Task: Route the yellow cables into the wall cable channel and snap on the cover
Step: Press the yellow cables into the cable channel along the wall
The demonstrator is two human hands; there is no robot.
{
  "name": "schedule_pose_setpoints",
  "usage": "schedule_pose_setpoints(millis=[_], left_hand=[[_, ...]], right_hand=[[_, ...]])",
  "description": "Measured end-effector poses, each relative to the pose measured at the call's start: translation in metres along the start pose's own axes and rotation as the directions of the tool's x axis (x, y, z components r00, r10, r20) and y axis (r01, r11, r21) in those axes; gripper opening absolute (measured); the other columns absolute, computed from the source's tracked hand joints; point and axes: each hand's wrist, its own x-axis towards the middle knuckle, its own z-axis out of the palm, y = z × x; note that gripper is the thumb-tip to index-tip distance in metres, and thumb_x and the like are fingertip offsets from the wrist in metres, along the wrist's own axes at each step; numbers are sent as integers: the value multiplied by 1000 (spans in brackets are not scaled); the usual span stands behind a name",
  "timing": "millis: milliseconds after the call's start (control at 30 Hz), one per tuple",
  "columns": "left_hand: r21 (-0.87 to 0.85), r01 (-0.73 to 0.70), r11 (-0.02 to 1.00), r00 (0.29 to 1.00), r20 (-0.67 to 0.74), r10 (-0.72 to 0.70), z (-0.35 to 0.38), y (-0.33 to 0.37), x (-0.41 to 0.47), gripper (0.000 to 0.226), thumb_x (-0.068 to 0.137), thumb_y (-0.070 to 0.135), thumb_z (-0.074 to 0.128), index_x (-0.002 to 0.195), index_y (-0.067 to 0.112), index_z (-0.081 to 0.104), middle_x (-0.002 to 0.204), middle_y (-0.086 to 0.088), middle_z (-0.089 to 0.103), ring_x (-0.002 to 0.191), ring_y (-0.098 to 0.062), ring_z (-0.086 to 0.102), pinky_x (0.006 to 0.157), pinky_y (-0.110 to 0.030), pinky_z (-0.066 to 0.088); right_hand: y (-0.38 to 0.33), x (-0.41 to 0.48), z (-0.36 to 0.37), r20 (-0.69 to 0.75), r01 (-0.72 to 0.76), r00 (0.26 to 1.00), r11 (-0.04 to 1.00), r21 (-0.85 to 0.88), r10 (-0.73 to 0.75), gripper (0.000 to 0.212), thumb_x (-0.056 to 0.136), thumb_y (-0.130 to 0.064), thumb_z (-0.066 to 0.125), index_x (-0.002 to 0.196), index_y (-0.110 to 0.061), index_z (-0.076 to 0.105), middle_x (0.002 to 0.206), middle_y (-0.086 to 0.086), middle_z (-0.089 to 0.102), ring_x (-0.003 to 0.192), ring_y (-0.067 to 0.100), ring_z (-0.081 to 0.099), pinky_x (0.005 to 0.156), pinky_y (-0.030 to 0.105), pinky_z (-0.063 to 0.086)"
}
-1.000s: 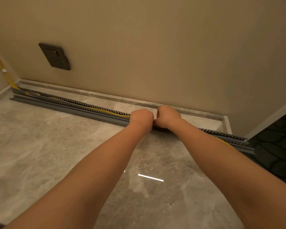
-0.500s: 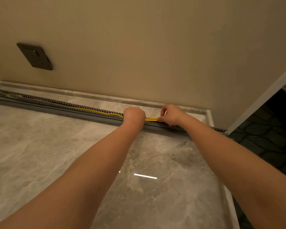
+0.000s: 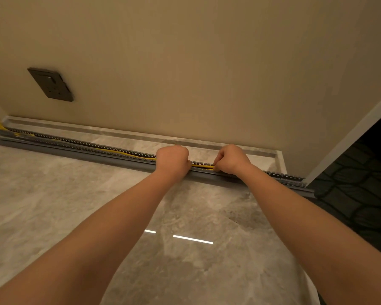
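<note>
A long grey slotted cable channel (image 3: 79,144) lies on the floor along the foot of the wall. Yellow cables (image 3: 204,165) run inside it and come down the corner at the far left. My left hand (image 3: 172,159) is curled over the channel and grips the cables. A short way to its right, my right hand (image 3: 230,159) pinches the same cables at the channel's front edge. A taut stretch of yellow shows between the two hands. A grey cover strip (image 3: 64,150) lies flat in front of the channel.
A dark wall socket (image 3: 51,84) sits low on the beige wall. A marble skirting (image 3: 123,131) runs behind the channel. The glossy marble floor (image 3: 53,205) spreads toward me. At the right a white door frame (image 3: 348,137) borders dark patterned carpet (image 3: 361,194).
My hands, touching a second ago, have drawn apart along the channel, exposing a stretch of yellow cable between them. The view has swung slightly.
</note>
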Motion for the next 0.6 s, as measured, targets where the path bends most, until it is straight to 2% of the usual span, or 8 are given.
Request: schedule_pose_setpoints(millis=[133,267,400,500,600], left_hand=[[-344,-6,939,1000,-31,-5,7,25,6,13,83,39,66,90,31,74,101,5,69,98,-19,63,73,-31,50],[-450,-45,892,999,-22,40,16,40,11,11,82,34,70,92,34,74,111,3,65,109,-17,57,83,-35,51],[-642,31,766,994,97,42,31,29,15,13,81,33,74,93,29,78,97,5,72,92,-18,65,73,-30,50],[-695,21,719,996,77,45,37,28,12,11,83,30,74,92,29,78,96,8,73,86,-15,64,72,-29,49],[-735,10,677,995,73,65,37,27,12,11,82,30,75,93,32,78,97,8,74,88,-13,63,77,-31,50]], right_hand=[[3,-2,2,-13,9,1000,999,49,-9,3,73,-12,78,76,-14,77,87,7,75,85,22,67,74,31,55],[8,-3,4,-19,57,998,995,84,-55,8,78,-10,71,81,-12,78,89,8,74,86,23,66,77,33,55],[11,-3,5,-3,92,996,993,78,-92,12,78,-11,67,88,-16,71,85,5,67,82,23,62,72,32,51],[13,-5,6,-6,97,995,993,65,-97,18,75,-5,65,88,-17,58,90,7,64,86,25,62,75,38,53],[15,-8,4,-21,126,992,989,82,-125,21,72,0,63,82,-16,54,84,4,62,85,27,62,73,38,52]])
